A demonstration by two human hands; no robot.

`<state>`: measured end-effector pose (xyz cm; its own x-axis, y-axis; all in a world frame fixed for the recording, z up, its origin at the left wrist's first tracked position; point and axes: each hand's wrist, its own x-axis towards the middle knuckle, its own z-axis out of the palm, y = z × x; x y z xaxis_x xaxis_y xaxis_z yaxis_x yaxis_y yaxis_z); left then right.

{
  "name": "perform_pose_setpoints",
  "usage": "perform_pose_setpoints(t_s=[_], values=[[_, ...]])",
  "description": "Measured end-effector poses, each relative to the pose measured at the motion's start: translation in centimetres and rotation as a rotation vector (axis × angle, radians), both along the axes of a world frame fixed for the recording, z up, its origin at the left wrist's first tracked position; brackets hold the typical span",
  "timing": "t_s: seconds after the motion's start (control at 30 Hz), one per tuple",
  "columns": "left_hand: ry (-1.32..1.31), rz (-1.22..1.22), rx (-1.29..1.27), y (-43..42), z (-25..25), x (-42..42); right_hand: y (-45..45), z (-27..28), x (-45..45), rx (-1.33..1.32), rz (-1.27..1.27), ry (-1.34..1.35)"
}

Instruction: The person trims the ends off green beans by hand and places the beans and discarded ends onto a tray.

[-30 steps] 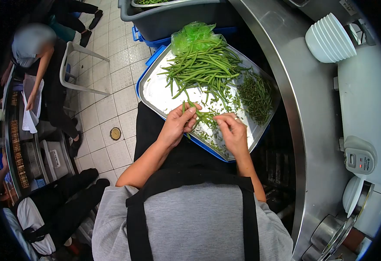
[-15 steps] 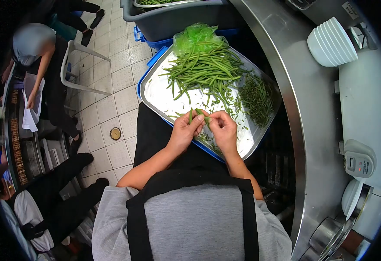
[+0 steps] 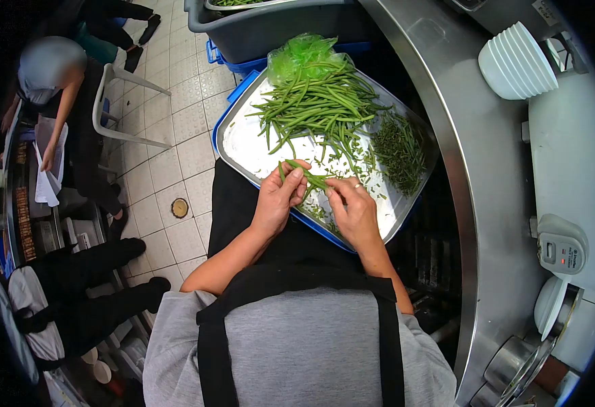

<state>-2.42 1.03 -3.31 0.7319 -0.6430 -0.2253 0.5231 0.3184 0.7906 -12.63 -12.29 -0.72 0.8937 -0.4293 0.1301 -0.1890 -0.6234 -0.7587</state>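
My left hand [image 3: 275,197] is closed around a few green beans [image 3: 316,180], just above the near edge of a metal tray [image 3: 240,139]. At the right ends of these beans, the thumb and fingertips of my right hand [image 3: 358,216] are pinched together. A large heap of green beans [image 3: 314,105] lies at the far side of the tray, against a crumpled green plastic bag [image 3: 301,57]. Thin, dark green trimmings [image 3: 399,152] are piled on the tray's right side. Small cut bits are scattered in the middle and near my hands.
To my right curves a steel counter [image 3: 447,136] with stacked white bowls [image 3: 518,62] and a grey device [image 3: 561,247]. Beyond the tray stands a grey tub [image 3: 270,34]. A person [image 3: 53,74] handles papers [image 3: 48,163] at left, near a white chair [image 3: 131,139]; others stand nearby.
My hands have moved slightly apart, the left one a little left and the right one to the right. More of the beans' length shows between them.
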Motion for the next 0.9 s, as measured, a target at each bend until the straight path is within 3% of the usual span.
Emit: perform_pose_setpoints(t_s=[0.07, 0.17, 0.3, 0.37, 0.5, 0.53, 0.63, 0.9], values=[[-0.014, -0.014, -0.007, 0.1, -0.1, -0.1, 0.0, -1.2, 0.3, -0.173, 0.03, -0.05], [-0.039, -0.048, 0.003, 0.3, 0.0, -0.7, -0.4, -1.7, 0.3, 0.216, -0.053, -0.03], [-0.031, -0.016, -0.01, 0.2, 0.8, -0.7, -3.7, -4.2, 0.3, 1.111, -0.192, -0.336], [-0.016, 0.067, -0.026, 0.8, 0.9, 0.8, -5.5, -4.1, 0.0, 0.915, -0.315, -0.309], [0.162, 0.198, -0.106, 1.7, 0.1, 2.4, -7.1, -4.6, -0.7, -0.104, -0.183, 0.037], [0.196, 0.2, -0.097, 1.8, -0.5, 2.6, -6.5, -4.5, -0.5, -0.248, -0.196, 0.158], [0.255, 0.075, -0.114, 2.2, -0.9, 2.0, -5.1, -4.8, 0.1, -0.496, -0.178, 0.201], [0.125, -0.139, 0.159, 1.5, -1.1, 0.8, -5.2, -5.7, 0.4, -0.554, -0.066, 0.244]])
